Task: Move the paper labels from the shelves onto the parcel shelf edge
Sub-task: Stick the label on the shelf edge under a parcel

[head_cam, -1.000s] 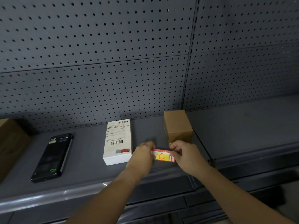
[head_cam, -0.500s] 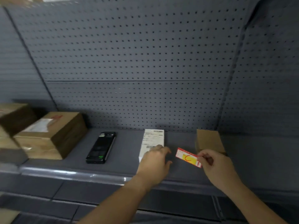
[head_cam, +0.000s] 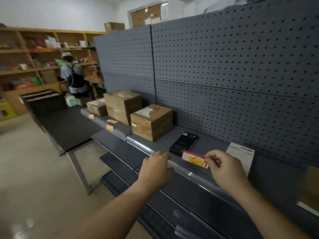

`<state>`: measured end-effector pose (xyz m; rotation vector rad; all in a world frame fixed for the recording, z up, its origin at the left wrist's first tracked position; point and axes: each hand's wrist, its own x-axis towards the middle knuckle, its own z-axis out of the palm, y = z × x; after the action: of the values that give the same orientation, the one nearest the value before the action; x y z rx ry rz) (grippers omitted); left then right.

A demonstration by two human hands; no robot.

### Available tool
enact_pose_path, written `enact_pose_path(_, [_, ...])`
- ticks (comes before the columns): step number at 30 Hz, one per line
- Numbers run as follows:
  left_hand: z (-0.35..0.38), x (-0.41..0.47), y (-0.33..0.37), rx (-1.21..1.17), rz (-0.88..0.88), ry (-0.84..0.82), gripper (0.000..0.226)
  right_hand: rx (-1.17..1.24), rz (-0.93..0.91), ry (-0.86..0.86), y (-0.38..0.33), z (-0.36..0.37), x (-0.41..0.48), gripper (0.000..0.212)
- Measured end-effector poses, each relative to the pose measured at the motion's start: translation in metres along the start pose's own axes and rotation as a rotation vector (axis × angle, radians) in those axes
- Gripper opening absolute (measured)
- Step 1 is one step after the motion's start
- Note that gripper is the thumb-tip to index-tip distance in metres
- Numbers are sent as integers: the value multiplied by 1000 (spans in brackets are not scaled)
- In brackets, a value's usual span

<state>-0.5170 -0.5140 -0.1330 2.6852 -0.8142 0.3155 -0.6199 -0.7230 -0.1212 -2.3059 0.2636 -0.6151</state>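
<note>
The right hand (head_cam: 226, 168) pinches one label (head_cam: 195, 159) by its right end between thumb and forefinger, the other fingers curled in. The label hangs just above the shelf edge (head_cam: 189, 174), face to the camera, its long axis lying along the edge and its free end pointing left toward the left hand (head_cam: 158, 167). That hand's fingers, together and loosely bent, rest on the edge. Three more labels (head_cam: 110, 127) sit farther left. On the shelf stand four boxes (head_cam: 151, 121), one phone (head_cam: 183, 143) and one white parcel (head_cam: 241, 154).
</note>
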Motion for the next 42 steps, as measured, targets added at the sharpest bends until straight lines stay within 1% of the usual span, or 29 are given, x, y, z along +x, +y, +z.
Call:
enact_pose_path(3, [-20, -16, -42, 60, -90, 29, 35, 12, -94, -67, -33, 32, 15, 10])
enact_pose_path(6, [-42, -30, -82, 71, -179, 48, 38, 64, -180, -129, -70, 66, 27, 6])
enact_pose_path(8, [-54, -37, -109, 87, -219, 75, 37, 88, -234, -149, -94, 89, 35, 7])
enact_pose_path(12, [-75, -48, -164, 91, -265, 102, 37, 97, -327, -183, -137, 138, 50, 9])
enact_pose_path(17, [-98, -50, -233, 85, -278, 127, 36, 90, -379, -221, -187, 200, 70, 9])
enact_pose_path(22, [-111, -36, -295, 85, -254, 118, 36, 48, -370, -180, -224, 253, 92, 7])
enact_pose_path(27, [-106, -7, -338, 76, -206, 94, 35, 48, -295, -178, -236, 292, 113, 8])
enact_pose_path(32, [-88, 44, -365, 55, -160, 29, 39, 31, -212, -156, -226, 316, 149, 11])
enact_pose_path(37, [-59, 114, -378, 13, -85, -6, 40, -24, -128, -85, -202, 330, 201, 6])
enact_pose_path(40, [-39, 155, -380, -28, 17, -49, 39, -22, -50, -17, -186, 335, 227, 11])
enact_pose_path(42, [-26, 179, -380, -66, 82, -47, 38, -44, -20, 10, -179, 338, 240, 14])
